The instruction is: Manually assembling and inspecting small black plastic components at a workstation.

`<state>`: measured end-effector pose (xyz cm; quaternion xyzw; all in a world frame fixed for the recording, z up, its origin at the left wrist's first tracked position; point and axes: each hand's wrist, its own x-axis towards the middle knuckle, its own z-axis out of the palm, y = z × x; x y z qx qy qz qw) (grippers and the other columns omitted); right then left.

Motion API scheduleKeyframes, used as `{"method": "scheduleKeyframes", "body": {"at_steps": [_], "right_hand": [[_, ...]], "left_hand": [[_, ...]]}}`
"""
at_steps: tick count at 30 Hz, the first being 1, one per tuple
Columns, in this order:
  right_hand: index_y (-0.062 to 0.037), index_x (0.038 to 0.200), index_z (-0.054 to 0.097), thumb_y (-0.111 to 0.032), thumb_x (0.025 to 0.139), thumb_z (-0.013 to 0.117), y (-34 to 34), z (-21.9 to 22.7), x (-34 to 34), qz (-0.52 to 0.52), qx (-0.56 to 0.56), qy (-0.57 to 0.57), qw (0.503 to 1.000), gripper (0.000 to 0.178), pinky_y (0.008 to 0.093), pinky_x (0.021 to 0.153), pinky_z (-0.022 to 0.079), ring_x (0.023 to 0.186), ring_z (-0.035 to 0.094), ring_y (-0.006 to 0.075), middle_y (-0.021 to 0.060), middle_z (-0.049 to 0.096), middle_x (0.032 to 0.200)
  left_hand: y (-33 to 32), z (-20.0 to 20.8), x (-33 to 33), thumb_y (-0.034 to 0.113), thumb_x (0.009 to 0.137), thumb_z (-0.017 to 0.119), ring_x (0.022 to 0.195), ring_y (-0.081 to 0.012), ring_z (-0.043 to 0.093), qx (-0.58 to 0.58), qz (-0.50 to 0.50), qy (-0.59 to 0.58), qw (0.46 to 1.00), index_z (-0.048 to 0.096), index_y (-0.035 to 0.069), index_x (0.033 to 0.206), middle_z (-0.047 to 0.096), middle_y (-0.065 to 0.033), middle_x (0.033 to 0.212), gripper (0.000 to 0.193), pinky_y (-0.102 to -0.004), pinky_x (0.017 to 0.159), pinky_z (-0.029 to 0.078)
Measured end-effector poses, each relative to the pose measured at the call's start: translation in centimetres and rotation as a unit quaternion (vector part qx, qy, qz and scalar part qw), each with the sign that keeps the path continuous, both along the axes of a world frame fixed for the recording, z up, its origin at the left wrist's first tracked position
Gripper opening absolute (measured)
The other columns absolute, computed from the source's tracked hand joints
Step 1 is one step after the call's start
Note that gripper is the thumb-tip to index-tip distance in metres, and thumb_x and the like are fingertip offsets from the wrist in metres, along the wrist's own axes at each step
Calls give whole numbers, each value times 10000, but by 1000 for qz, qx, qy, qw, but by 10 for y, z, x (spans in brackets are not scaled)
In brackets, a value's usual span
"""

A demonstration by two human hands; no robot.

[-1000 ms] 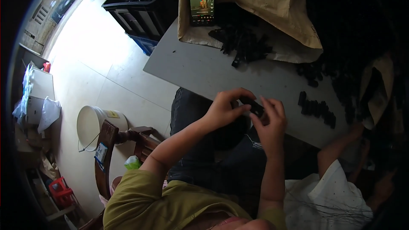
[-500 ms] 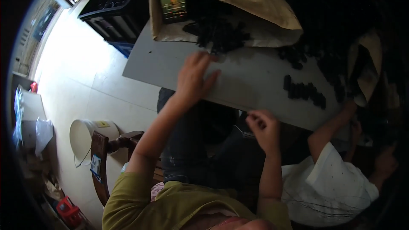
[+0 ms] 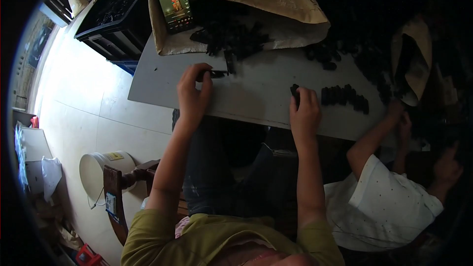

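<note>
My left hand is over the grey table, closed on a small dark piece that juts out between thumb and fingers. Beside its tip lies another dark piece, at the lower edge of a heap of black parts. Farther right, near the table's front edge, my right hand pinches a small black part. Just right of that hand, several black parts lie side by side in a row. What kind of parts they are is too dark to tell.
A brown paper bag lies behind the heap, with a lit phone leaning on it. A black crate stands far left, a white bucket on the floor. At right, a co-worker in a white shirt reaches near another paper bag.
My left hand has moved left and down from the heap, now with a dark piece. My right hand has risen from the table's edge onto the tabletop, a black part showing in it.
</note>
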<state>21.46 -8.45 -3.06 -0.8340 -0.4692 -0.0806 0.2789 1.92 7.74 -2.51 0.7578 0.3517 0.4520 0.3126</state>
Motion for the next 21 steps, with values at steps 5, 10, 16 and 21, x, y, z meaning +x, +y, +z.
{"method": "scheduleKeyframes", "body": {"at_steps": [5,10,16,21], "right_hand": [[-4,977,572,-14,742,637,5,10,-4,48,22,71,996,244,367,725,503,882,601,291,134,561,995],[-10,1000,585,22,689,652,9,32,-38,200,76,99,972,321,355,739,516,908,594,281,116,550,1002],[-12,1037,589,34,686,673,5,37,-43,195,51,16,979,363,359,752,510,916,590,278,117,535,1032],[5,1026,603,55,699,681,2,34,-46,201,47,39,978,340,369,735,499,872,598,282,129,542,1000]], "left_hand": [[-30,-2,15,56,869,589,768,-94,601,-120,-63,-40,990,625,5,992,643,-66,833,137,-238,705,473],[-48,3,32,82,859,618,740,-90,619,-161,-126,-35,978,636,4,967,657,-60,781,135,-240,679,481],[-52,6,30,72,851,624,729,-100,636,-192,-128,-38,972,633,-5,950,666,-72,784,126,-240,653,490],[-59,11,30,36,807,657,757,-127,654,-142,-189,-7,972,622,2,966,675,-85,836,167,-269,676,510]]}}
